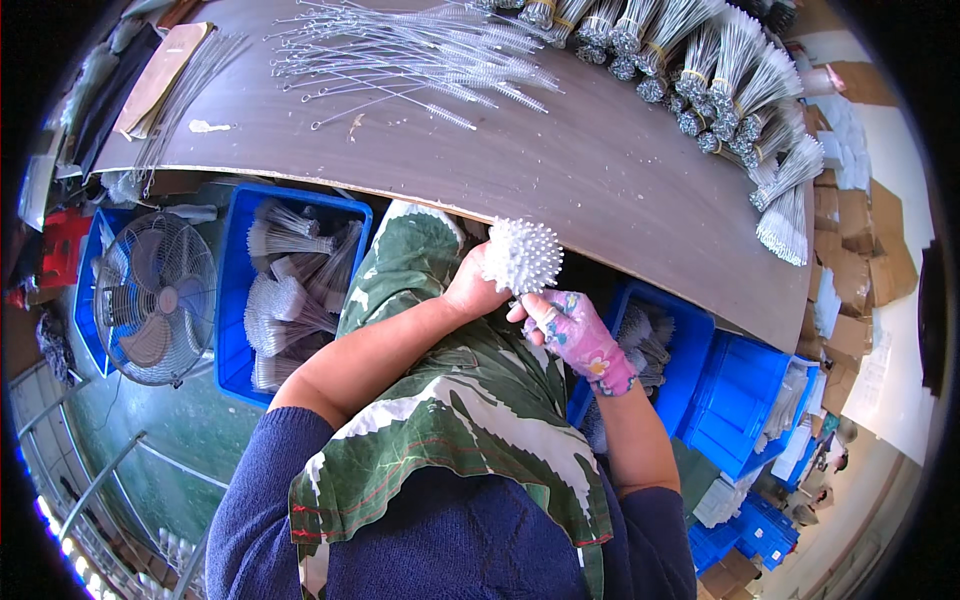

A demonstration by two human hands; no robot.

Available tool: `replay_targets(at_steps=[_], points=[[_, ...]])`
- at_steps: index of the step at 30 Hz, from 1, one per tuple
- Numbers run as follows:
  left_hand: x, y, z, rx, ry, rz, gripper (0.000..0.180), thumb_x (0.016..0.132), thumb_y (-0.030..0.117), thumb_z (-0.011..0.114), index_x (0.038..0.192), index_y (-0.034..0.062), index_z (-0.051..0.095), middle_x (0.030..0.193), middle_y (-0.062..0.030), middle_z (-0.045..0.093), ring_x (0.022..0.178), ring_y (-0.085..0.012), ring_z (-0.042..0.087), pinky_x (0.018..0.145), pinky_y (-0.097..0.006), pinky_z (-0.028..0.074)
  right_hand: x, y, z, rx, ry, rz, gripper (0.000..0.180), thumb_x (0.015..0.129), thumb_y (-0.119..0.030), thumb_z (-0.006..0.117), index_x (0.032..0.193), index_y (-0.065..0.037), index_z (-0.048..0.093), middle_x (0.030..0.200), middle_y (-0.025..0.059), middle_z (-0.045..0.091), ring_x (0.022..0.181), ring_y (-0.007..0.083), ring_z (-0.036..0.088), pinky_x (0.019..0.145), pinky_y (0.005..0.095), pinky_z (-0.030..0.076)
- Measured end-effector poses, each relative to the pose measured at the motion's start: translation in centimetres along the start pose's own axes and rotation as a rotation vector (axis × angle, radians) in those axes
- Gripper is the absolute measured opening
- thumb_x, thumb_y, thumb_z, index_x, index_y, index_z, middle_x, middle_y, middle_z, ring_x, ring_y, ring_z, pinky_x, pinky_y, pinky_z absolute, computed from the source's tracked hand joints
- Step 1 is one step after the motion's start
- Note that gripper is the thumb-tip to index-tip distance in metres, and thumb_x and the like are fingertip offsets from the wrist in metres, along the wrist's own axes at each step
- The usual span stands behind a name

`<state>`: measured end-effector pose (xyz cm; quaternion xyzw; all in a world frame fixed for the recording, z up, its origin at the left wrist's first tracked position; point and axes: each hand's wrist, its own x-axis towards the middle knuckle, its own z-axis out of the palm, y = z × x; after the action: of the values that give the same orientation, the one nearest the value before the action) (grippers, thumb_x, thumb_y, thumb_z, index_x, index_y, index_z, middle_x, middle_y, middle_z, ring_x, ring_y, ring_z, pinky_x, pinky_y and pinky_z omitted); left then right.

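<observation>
My bare left hand (474, 285) is wrapped round a bundle of thin white-bristled wire brushes (523, 256), held just off the table's front edge. Their tips face up at me as a round cluster of white tufts. My right hand (570, 328), in a pink flowered glove that leaves the fingertips bare, is closed in a pinch at the lower edge of this bundle. Whatever sits between those fingertips is too small to make out. Over my lap lies a green and white camouflage apron (440, 400).
On the brown table (420, 160) loose wire brushes (420, 50) lie spread at the back. Tied brush bundles (720, 80) line its right side. Blue crates (232, 330) with more bundles stand under the edge, left and right. A floor fan (165, 298) stands far left.
</observation>
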<state>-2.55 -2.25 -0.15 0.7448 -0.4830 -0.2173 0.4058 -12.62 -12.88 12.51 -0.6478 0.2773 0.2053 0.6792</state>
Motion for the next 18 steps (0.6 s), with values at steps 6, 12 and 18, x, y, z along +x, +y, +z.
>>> replay_targets(at_steps=[6,12,18], points=[[0.2,0.0,0.0,0.084,0.004,0.034,0.033,0.082,0.017,0.050,0.113,0.0082,0.057,0.110,-0.0131,0.058,0.106,-0.0289,0.054,0.095,-0.041,0.038,-0.2,0.0,-0.2,0.046,-0.048,-0.003,0.030,0.092,-0.026,0.052,0.083,-0.001,0.064,0.065,-0.0015,0.053,0.057,0.0053,0.047,0.053,0.0208,0.037],[0.2,-0.5,1.0,0.414,0.079,0.157,0.036,0.081,0.017,0.051,0.116,0.0080,0.055,0.112,-0.0135,0.057,0.107,-0.0292,0.054,0.096,-0.044,0.038,-1.8,-1.0,-1.3,0.051,-0.080,0.071,0.031,0.093,-0.028,0.050,0.085,-0.002,0.064,0.066,-0.0028,0.054,0.057,0.0035,0.045,0.053,0.0196,0.036],[0.1,-0.6,0.8,0.329,0.002,0.106,0.035,0.079,0.015,0.052,0.112,0.0058,0.056,0.105,-0.0148,0.056,0.102,-0.0313,0.053,0.090,-0.047,0.041,-1.7,-1.5,-2.7,-0.115,0.049,-0.061,0.033,0.094,-0.028,0.045,0.086,-0.003,0.065,0.059,-0.0047,0.050,0.052,0.0022,0.042,0.049,0.0182,0.033]])
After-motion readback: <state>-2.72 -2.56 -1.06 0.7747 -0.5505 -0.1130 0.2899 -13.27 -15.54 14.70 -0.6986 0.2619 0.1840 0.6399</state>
